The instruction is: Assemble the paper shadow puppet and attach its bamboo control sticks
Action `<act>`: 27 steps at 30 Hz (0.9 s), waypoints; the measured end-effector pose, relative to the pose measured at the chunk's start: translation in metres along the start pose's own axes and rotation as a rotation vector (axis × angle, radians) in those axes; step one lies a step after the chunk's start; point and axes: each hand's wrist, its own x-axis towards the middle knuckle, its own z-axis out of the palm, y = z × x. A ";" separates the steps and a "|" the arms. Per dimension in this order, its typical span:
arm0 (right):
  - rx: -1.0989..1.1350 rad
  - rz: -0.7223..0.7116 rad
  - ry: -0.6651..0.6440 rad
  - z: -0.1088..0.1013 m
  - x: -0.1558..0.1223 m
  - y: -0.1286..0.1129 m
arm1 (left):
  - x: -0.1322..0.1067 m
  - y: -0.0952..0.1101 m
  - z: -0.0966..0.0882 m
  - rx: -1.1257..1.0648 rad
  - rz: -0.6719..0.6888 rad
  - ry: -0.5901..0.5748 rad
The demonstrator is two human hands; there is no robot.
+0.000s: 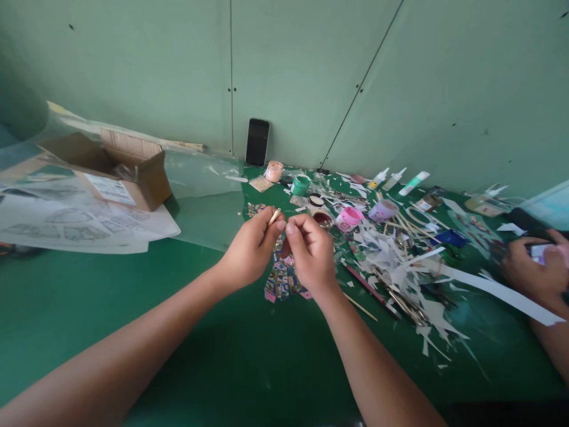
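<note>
A short pale stick-like piece (274, 216), perhaps wood, pokes up between the thumb and finger of my left hand (249, 252). Close beside it, my right hand (312, 252) is closed in a pinch, its fingertips nearly touching the left ones; whatever it grips is hidden. Both hands are raised over a colourful mosaic-like patterned piece (280, 281) with pink corners, lying on the green table (213, 344). My hands cover much of that piece. A thin wooden stick (361, 306) lies to the right of it.
Paint jars, pink (349, 219), green (301, 185) and peach (274, 171), stand behind my hands. Paper scraps (377, 252) and metal tools (402, 302) crowd the right. A cardboard box (146, 184) sits left; a phone (257, 142) leans on the wall. Another person's hand (533, 267) holds a phone.
</note>
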 end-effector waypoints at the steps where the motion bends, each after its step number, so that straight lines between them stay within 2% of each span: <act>1: -0.007 -0.003 0.011 0.002 -0.001 0.001 | 0.000 0.000 0.002 -0.007 -0.001 0.014; 8: 0.011 0.003 0.135 0.015 -0.006 0.005 | -0.005 -0.001 0.014 -0.226 -0.115 0.064; 13: 0.023 0.040 0.147 0.013 -0.005 0.002 | -0.004 -0.003 0.010 -0.311 -0.124 0.024; 15: 0.044 0.047 0.141 0.009 -0.003 -0.001 | -0.004 -0.003 0.005 -0.262 -0.080 0.025; 19: 0.150 0.075 0.122 0.000 0.002 -0.006 | -0.005 -0.004 -0.001 -0.008 0.043 0.028; 27: 0.296 0.143 -0.012 -0.010 0.005 -0.006 | -0.003 0.000 -0.007 0.190 0.100 -0.031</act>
